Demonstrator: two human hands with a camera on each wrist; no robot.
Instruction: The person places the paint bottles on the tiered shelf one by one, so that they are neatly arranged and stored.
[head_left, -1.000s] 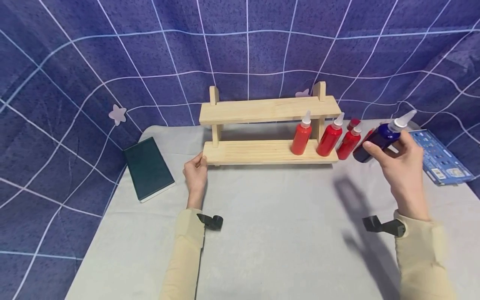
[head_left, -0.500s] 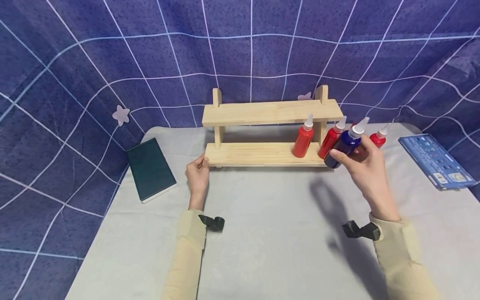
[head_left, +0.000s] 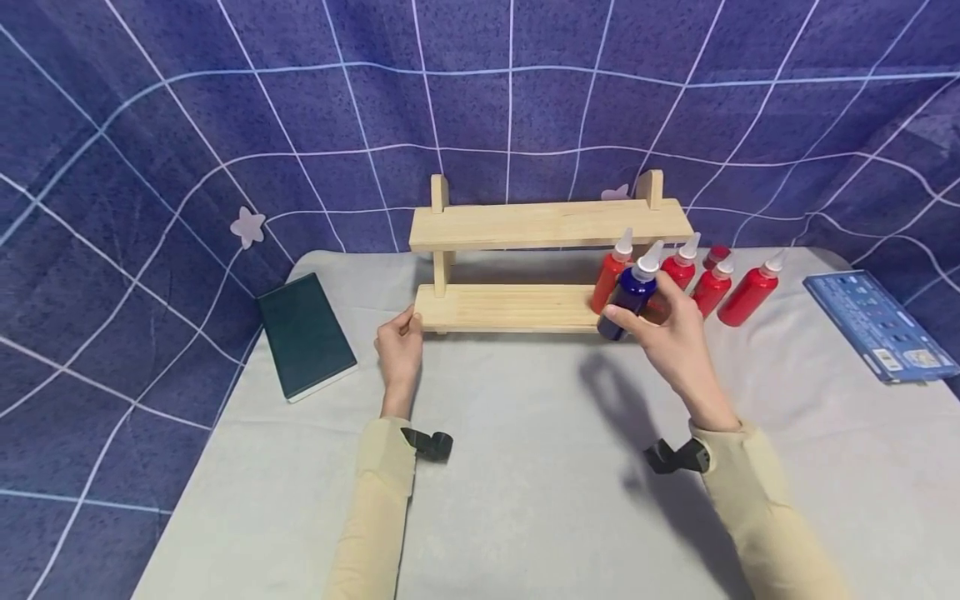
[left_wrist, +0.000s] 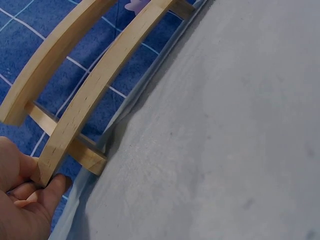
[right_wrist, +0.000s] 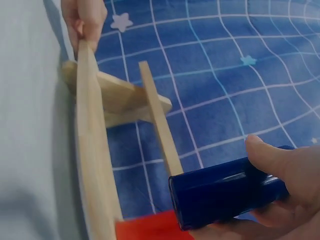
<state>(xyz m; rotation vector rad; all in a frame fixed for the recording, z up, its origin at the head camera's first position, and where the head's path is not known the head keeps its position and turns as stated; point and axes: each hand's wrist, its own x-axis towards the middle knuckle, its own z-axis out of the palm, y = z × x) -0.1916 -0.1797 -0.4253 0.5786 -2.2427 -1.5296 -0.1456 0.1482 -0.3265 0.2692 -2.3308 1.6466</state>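
A two-tier wooden shelf stands at the back of the table. My left hand pinches the left end of its lower board, thumb and fingers on opposite faces in the left wrist view. In my right hand is a dark blue squeeze bottle with a white pointed cap, tilted, in front of the lower board's right part. Behind it a red squeeze bottle stands on that board, partly covered. Another red bottle shows behind my right fingers, its lower part hidden.
Right of the shelf stand two more red bottles and a dark red cap-like top. A blue printed box lies at the far right. On the left lies a dark green book. A blue gridded cloth hangs behind.
My right hand has carried the blue bottle leftward, from beside the shelf to in front of its right part, uncovering the red bottles at right. My left hand keeps its hold on the shelf.
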